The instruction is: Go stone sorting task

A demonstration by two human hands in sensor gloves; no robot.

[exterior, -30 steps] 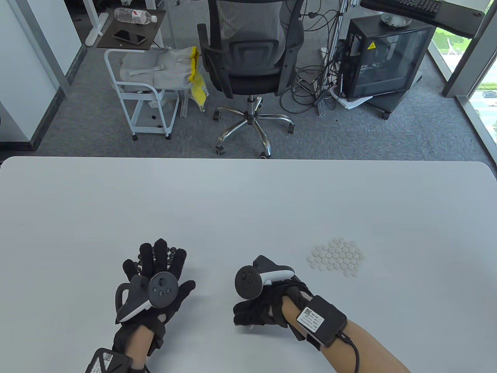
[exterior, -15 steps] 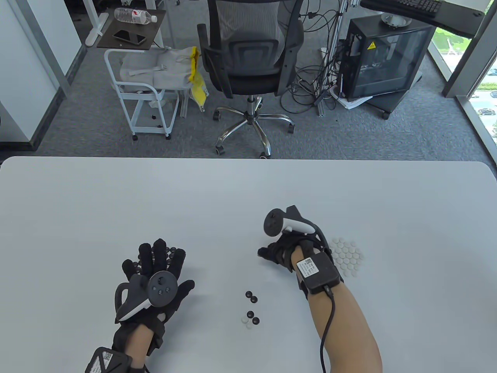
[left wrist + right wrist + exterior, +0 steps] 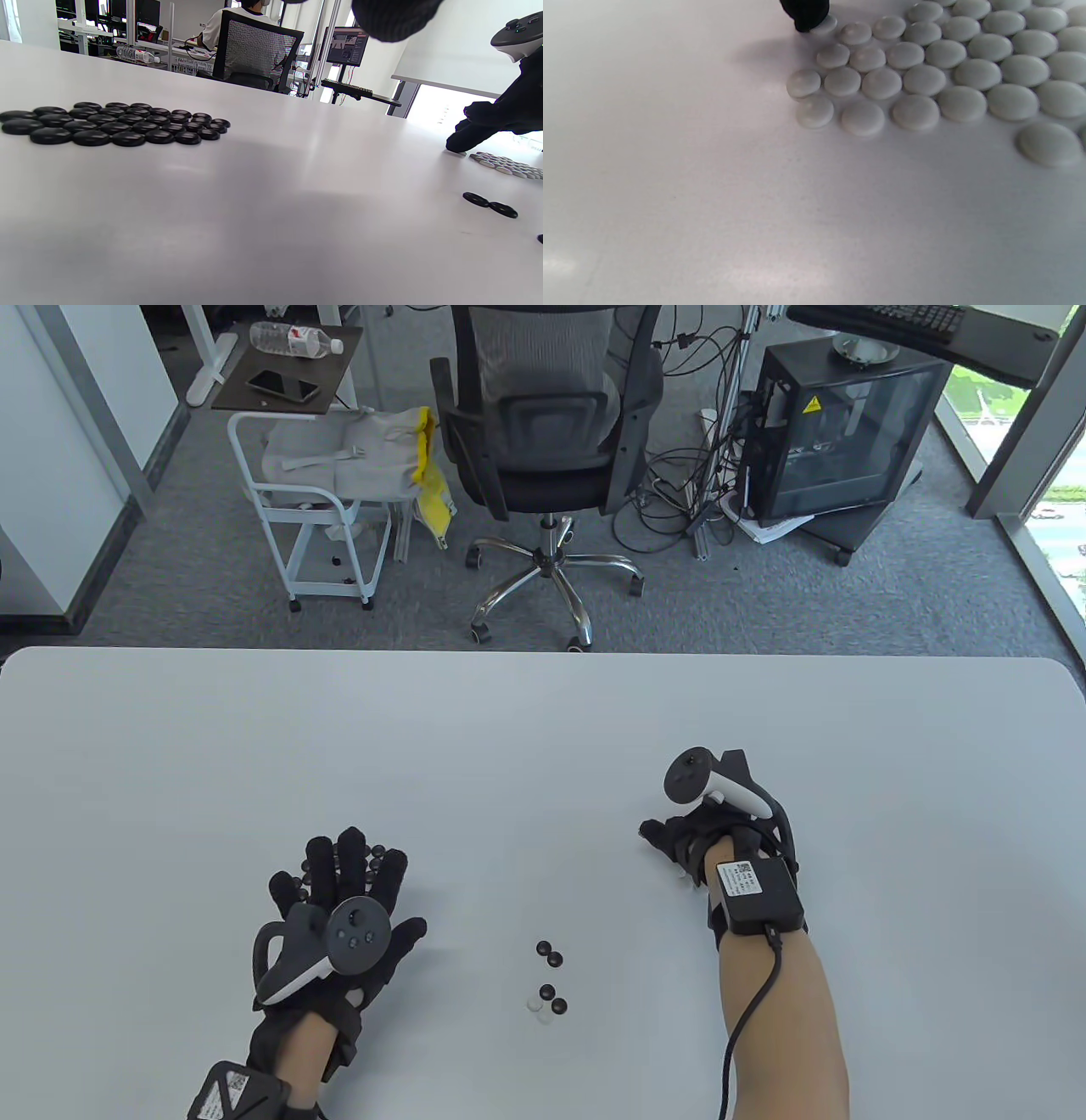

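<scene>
Pressing a white Go stone point(image 3: 824, 24) into the white cluster point(image 3: 925, 67)
Right hand point(image 3: 689, 840) fingertip point(image 3: 805, 15) touches it; left hand point(image 3: 339, 899) lies flat, fingers straight, over black stones point(image 3: 110, 125).

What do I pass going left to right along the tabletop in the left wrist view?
Black stone cluster → bare table → right hand's fingertip touching the table → pair of loose black stones → white stone cluster at the right edge.

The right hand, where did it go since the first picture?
The right hand left the small mixed stones in the middle and moved right and farther away to the white stone pile, a fingertip touching its edge stone. The left hand stayed flat over the black stones.
</scene>
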